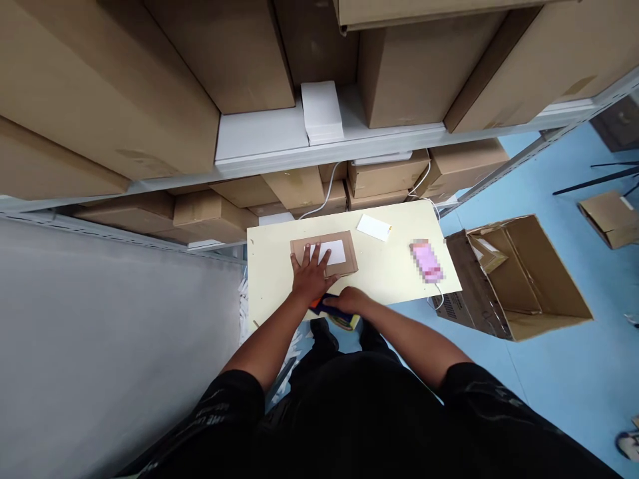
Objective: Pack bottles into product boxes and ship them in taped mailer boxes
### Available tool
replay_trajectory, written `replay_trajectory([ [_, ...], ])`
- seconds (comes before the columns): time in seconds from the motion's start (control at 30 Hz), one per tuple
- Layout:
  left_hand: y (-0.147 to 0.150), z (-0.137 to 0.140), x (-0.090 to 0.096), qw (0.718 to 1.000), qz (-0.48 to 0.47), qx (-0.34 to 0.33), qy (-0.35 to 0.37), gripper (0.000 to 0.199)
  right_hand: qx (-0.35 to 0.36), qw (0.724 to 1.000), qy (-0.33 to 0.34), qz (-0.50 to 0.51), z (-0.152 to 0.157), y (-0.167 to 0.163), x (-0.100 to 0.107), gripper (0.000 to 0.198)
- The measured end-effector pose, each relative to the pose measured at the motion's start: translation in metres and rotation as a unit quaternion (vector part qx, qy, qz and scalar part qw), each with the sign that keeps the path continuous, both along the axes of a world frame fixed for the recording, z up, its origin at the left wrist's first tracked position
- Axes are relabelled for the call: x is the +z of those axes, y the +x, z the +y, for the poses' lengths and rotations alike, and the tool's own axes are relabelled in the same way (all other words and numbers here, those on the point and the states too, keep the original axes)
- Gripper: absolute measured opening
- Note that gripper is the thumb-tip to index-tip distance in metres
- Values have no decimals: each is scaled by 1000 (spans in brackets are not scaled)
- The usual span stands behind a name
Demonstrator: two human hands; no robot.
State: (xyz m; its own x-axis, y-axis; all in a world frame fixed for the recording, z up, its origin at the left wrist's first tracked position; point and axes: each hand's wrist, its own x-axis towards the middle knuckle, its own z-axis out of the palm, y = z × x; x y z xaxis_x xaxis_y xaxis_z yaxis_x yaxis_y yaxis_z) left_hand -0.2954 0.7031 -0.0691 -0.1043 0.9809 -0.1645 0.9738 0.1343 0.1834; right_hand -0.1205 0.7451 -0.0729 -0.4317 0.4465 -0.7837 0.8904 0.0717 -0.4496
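The left hand [312, 271] is pressing flat and open on the small cardboard parcel [324, 256], pinning it to the table [389, 279]. Just beside it, the right hand [349, 303] is gripping a tape dispenser [332, 309] at the parcel's near edge.

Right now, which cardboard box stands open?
The large box on the blue floor, right of the table: its flaps stand open. The shelf boxes look closed.
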Motion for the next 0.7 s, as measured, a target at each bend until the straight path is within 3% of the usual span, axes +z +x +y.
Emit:
replay_trajectory([
  [0.1, -4, -1, 1, 1000, -28, 1, 13, 79, 36, 999, 33, 1, -28, -2, 22, 58],
  [0.2, -18, -5, 5, 995, -91, 15, 37, 73, 71, 980, 182, -29, -29, 48, 31, 49],
  [0.3, -37, -19, 6, 981, -154, 58, 103, 67, 58, 935, 343, -74, -6, 104, 18, 41],
  [0.37, -46, -34, 1, 963, -196, 111, 146, 67, 33, 904, 417, -95, 14, 124, 1, 41],
  [0.43, -50, -51, -10, 938, -255, 176, 156, 73, 22, 891, 442, -103, 29, 128, -17, 41],
  [0.53, -47, -73, -30, 889, -365, 253, 111, 87, 9, 886, 454, -95, 39, 123, -35, 40],
  [0.63, -42, -86, -45, 838, -457, 290, 67, 97, -32, 870, 490, -49, 33, 121, -40, 43],
  [0.7, -42, -89, -51, 812, -498, 298, 52, 99, -56, 876, 479, 26, 26, 115, -41, 57],
])
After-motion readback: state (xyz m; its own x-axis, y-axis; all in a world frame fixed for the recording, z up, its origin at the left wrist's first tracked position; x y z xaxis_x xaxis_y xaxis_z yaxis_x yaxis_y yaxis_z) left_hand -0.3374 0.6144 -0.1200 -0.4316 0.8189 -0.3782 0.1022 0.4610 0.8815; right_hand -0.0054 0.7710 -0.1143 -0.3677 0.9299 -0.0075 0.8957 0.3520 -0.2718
